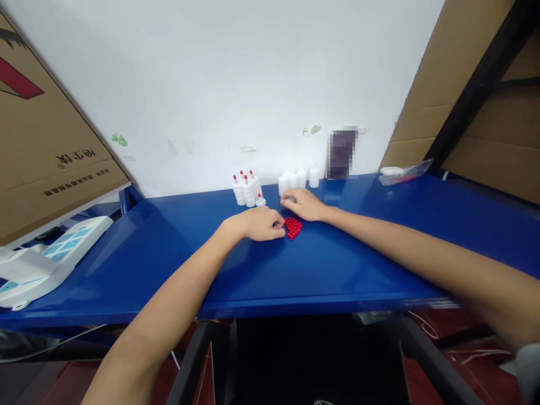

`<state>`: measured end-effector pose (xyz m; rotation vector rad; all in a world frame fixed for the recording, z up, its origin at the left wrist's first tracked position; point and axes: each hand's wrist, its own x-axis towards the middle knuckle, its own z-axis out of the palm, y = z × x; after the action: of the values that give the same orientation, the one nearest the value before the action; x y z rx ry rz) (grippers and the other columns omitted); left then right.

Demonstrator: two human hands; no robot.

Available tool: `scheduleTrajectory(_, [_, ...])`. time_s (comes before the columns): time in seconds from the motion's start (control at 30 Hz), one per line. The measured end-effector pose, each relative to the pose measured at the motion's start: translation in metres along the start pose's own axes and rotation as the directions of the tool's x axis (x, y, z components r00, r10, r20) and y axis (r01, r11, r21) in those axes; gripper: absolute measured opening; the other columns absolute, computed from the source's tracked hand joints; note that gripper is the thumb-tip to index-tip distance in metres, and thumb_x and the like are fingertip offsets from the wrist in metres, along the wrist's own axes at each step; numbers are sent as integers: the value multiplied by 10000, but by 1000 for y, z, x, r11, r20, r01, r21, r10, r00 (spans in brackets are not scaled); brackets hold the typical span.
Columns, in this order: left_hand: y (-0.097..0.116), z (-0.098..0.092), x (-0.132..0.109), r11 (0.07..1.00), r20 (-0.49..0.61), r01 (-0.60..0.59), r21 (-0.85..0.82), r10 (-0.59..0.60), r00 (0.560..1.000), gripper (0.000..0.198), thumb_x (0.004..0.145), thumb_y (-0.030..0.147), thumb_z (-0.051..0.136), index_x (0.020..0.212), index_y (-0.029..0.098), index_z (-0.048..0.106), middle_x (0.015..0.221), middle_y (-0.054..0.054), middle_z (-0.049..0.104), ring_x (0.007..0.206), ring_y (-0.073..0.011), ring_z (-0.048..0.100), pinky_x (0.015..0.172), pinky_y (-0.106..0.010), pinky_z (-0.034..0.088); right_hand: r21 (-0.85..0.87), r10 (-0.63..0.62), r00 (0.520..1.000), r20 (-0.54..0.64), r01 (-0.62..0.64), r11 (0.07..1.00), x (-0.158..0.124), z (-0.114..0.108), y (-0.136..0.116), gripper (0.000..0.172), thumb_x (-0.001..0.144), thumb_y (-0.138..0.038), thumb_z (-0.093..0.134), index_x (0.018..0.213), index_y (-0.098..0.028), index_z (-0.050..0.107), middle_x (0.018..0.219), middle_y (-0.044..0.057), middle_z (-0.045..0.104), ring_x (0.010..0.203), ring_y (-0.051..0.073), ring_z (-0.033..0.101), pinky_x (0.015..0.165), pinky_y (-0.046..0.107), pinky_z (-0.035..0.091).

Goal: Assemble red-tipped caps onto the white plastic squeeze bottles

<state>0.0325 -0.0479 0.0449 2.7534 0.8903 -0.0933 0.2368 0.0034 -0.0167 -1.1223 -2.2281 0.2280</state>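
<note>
My left hand [264, 224] rests low over the blue table, thumb and fingertips pinched at the left edge of a cluster of small red caps [294, 228]. Whether a cap is between those fingertips I cannot make out. Just beyond the cluster, my right hand [306, 205] has its fingers curled in, close in front of several white bottles [292, 181] without red tips. What it holds, if anything, is hidden. Left of these stand several white bottles with red-tipped nozzles [247, 191]. A white nozzle lid with a red tip [261, 201] lies beside them, behind my left hand.
The blue table [169, 270] runs along a white wall. A white device with blue panels [63, 253] sits at the left, under a large cardboard box [54, 124]. At the back right lies a clear plastic bag [405, 173]. A dark blurred item [341, 153] leans against the wall.
</note>
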Motion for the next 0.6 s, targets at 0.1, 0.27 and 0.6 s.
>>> scheduleTrajectory(0.1, [-2, 1, 1, 1000, -27, 26, 12, -25, 999, 313, 864, 381, 485, 616, 191, 477, 574, -5, 545, 513, -133, 421, 540, -301, 266, -1, -3, 1000, -2, 3, 1000, 0, 0, 0, 286, 935, -353, 498, 933, -176, 722, 990, 73, 738, 904, 216, 631, 828, 322, 419])
scheduleTrajectory(0.27, [-9, 3, 4, 1000, -38, 26, 12, -26, 999, 343, 904, 400, 442, 648, 186, 523, 601, -15, 584, 543, -141, 469, 558, -299, 290, -3, -4, 1000, -5, 4, 1000, 0, 0, 0, 286, 934, -357, 500, 923, -178, 722, 979, 72, 740, 895, 217, 630, 815, 322, 416])
scheduleTrajectory(0.6, [12, 4, 3, 975, -18, 133, 179, -132, 991, 430, 939, 450, 429, 657, 174, 597, 617, -75, 614, 529, -175, 498, 561, -316, 324, -15, -2, 1000, -2, 2, 1000, 0, 0, 0, 293, 934, -362, 493, 929, -180, 723, 972, 72, 734, 890, 215, 623, 802, 318, 410])
